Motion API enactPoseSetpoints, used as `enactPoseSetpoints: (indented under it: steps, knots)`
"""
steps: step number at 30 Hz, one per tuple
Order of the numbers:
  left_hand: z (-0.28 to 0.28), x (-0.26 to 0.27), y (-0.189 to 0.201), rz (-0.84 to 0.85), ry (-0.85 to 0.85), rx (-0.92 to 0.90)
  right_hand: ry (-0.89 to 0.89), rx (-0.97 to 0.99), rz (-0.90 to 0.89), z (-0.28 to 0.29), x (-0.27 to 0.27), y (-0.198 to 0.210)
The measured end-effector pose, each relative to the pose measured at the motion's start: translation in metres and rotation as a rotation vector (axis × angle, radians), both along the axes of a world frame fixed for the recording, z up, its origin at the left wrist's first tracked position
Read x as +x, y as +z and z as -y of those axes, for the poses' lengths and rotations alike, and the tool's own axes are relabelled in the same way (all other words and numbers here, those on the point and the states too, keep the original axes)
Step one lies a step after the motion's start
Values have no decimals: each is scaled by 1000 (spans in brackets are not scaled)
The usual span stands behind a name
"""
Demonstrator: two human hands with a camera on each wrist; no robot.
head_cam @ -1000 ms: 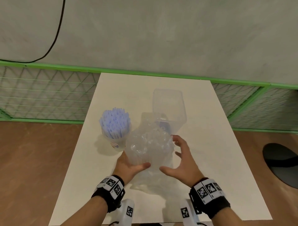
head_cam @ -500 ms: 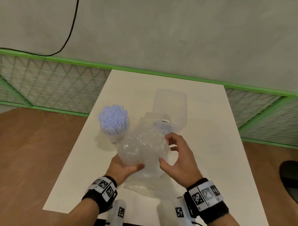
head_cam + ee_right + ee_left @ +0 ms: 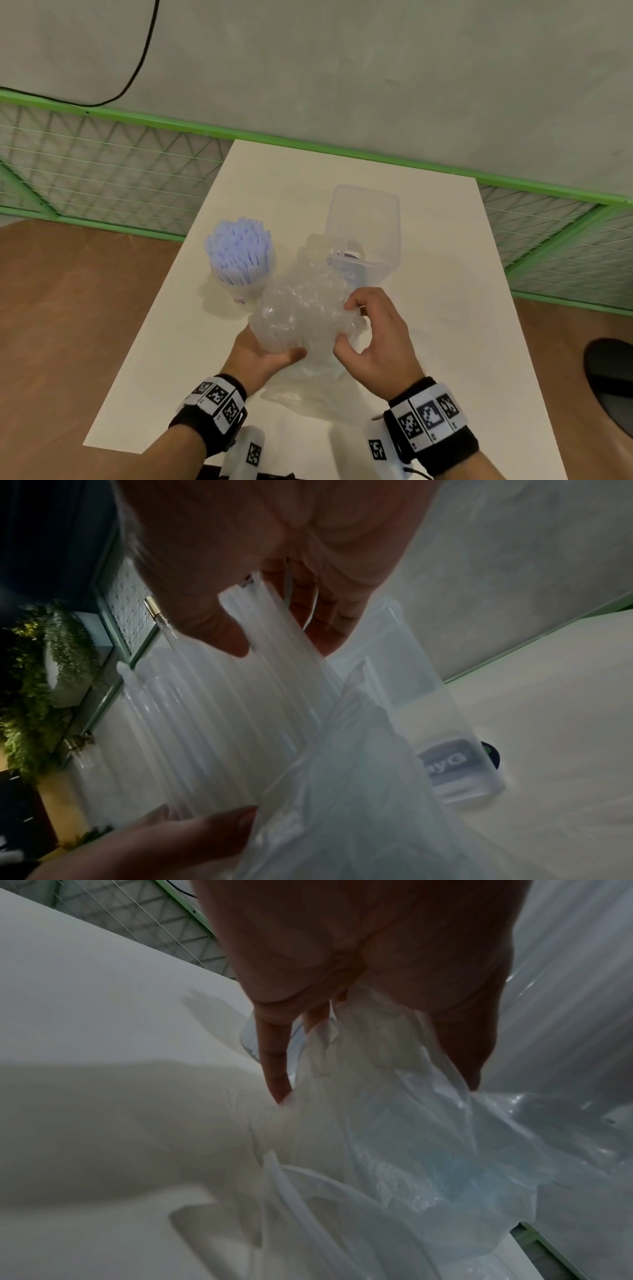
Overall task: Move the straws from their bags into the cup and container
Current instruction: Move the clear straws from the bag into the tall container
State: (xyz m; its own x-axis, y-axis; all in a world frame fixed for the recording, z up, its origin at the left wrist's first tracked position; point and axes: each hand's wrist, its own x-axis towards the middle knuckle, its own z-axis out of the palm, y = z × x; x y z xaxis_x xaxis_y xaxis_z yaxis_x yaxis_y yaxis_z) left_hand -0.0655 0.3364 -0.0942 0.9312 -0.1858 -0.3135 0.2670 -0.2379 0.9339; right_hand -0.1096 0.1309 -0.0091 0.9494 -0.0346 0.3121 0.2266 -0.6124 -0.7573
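A clear cup (image 3: pixel 245 291) packed with pale blue straws (image 3: pixel 238 251) stands left of centre on the white table (image 3: pixel 445 308). Behind the hands stands a clear, tall container (image 3: pixel 363 226). My left hand (image 3: pixel 274 356) grips from below an upright plastic bag (image 3: pixel 301 318) of clear straws. My right hand (image 3: pixel 346 325) pinches the bundle's right side. In the right wrist view, thumb and fingers pinch several clear straws (image 3: pixel 274 647) that stick out of the bag (image 3: pixel 342 818), with the container (image 3: pixel 428 696) beyond. In the left wrist view, curled fingers (image 3: pixel 274 1056) hold crumpled bag film (image 3: pixel 394 1123).
A flat, crumpled plastic bag (image 3: pixel 308 397) lies on the table under my hands. A green mesh fence (image 3: pixel 102 178) runs behind and beside the table. A dark round object (image 3: pixel 609 377) sits on the brown floor to the right.
My right hand, held open beside the bag a second ago, has closed in and now pinches the straws. The left hand keeps its hold on the bag.
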Motion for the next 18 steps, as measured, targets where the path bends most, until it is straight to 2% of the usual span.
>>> enactPoseSetpoints:
  steps: [18]
  knots:
    - [0,3,0,10,-20,18,-51,-48,156,-21,2,-23]
